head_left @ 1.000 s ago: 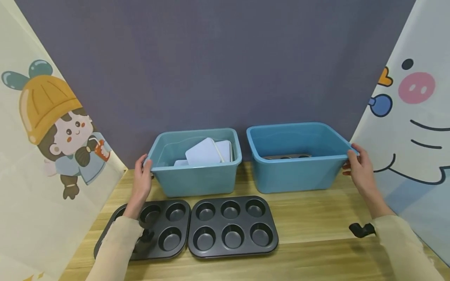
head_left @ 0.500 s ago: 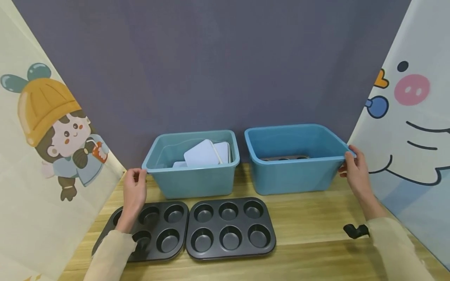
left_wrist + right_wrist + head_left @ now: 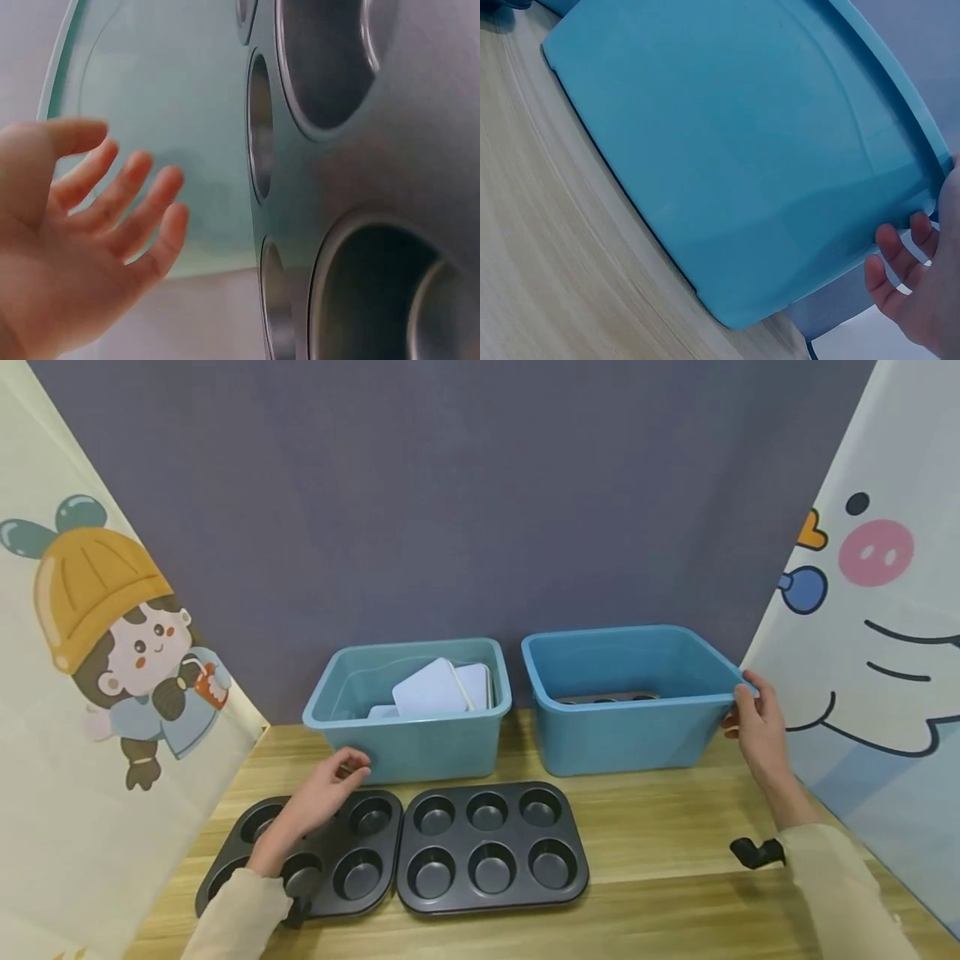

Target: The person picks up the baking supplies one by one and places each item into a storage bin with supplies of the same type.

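Observation:
My right hand (image 3: 761, 731) grips the rim of the blue plastic bin (image 3: 626, 739) at its front right corner; the right wrist view shows curled fingertips just beneath that rim. My left hand (image 3: 318, 795) holds nothing. Its fingers are loosely bent, low in front of the teal bin (image 3: 427, 752), and it hangs over the left muffin tin (image 3: 337, 839), covering part of it. In the left wrist view the palm and spread fingers (image 3: 124, 199) show beside the teal bin's wall. Beside the left tin lies a second dark muffin tin (image 3: 517, 837).
White flat-sided boxes or lids (image 3: 431, 691) lie in the teal bin, one tilted. Inside the blue bin part of a cupped tray (image 3: 588, 698) shows. A grey wall (image 3: 480, 510) stands close behind both bins on the wooden table (image 3: 660, 835).
My left hand has let go of the teal bin's left rim, then come down and to the right in front of it. My right hand stays on the blue bin's rim.

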{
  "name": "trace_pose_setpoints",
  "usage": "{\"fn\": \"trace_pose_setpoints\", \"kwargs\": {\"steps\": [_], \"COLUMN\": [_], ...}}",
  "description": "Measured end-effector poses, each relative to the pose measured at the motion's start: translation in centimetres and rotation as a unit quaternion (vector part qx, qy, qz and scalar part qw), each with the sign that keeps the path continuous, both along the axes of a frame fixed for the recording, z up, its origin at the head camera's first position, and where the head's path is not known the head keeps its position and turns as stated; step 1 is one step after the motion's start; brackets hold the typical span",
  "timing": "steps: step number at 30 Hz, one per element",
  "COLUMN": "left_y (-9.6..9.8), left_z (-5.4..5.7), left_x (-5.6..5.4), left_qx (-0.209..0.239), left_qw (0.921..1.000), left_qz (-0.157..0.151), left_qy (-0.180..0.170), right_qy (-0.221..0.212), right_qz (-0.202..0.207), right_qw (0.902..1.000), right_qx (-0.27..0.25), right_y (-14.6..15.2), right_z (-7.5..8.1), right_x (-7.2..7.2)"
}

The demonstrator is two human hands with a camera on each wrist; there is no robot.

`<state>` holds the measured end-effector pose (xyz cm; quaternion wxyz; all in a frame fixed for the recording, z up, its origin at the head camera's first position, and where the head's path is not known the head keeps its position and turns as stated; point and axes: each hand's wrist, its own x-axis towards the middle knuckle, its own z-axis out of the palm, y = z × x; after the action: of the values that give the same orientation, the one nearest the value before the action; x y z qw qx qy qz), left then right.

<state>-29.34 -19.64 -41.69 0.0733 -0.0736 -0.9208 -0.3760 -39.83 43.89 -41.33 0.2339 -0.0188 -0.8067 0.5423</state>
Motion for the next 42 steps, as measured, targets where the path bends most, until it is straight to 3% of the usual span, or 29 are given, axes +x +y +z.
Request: {"fn": "trace_pose_setpoints", "kwargs": {"steps": [3, 11, 16, 24, 31, 34, 42], "left_y": [0.5, 1.8, 2.8, 4.5, 5.7, 6.2, 7.5], "left_z": [-0.2, -0.6, -0.4, -0.2, -0.4, -0.3, -0.4], "left_x": [-0.3, -0.8, -0.8, -0.3, 0.1, 0.1, -0.2], "left_qx": [-0.019, -0.032, -0.067, -0.151, -0.224, -0.232, -0.207], "left_qw": [0.9984, 0.9901, 0.9803, 0.9671, 0.9586, 0.9578, 0.9526], "left_qz": [-0.048, -0.110, -0.157, -0.136, -0.114, -0.108, -0.121], "left_qy": [-0.023, -0.081, -0.100, -0.153, -0.135, -0.132, -0.187], "right_qy": [-0.002, -0.001, -0.010, -0.014, -0.011, -0.010, -0.012], "right_qz": [0.002, 0.009, 0.011, 0.008, 0.006, 0.010, 0.019], "right_qw": [1.0000, 0.9999, 0.9998, 0.9997, 0.9996, 0.9997, 0.9996], "right_qx": [0.002, -0.004, -0.011, -0.018, -0.024, -0.018, -0.020], "right_y": [0.0, -0.7, -0.2, -0.2, -0.1, 0.0, -0.7], "right_z": [0.0, 1.3, 0.7, 0.9, 0.7, 0.8, 1.7], "right_x": [0.1, 1.3, 0.5, 0.6, 0.5, 0.6, 1.4]}}
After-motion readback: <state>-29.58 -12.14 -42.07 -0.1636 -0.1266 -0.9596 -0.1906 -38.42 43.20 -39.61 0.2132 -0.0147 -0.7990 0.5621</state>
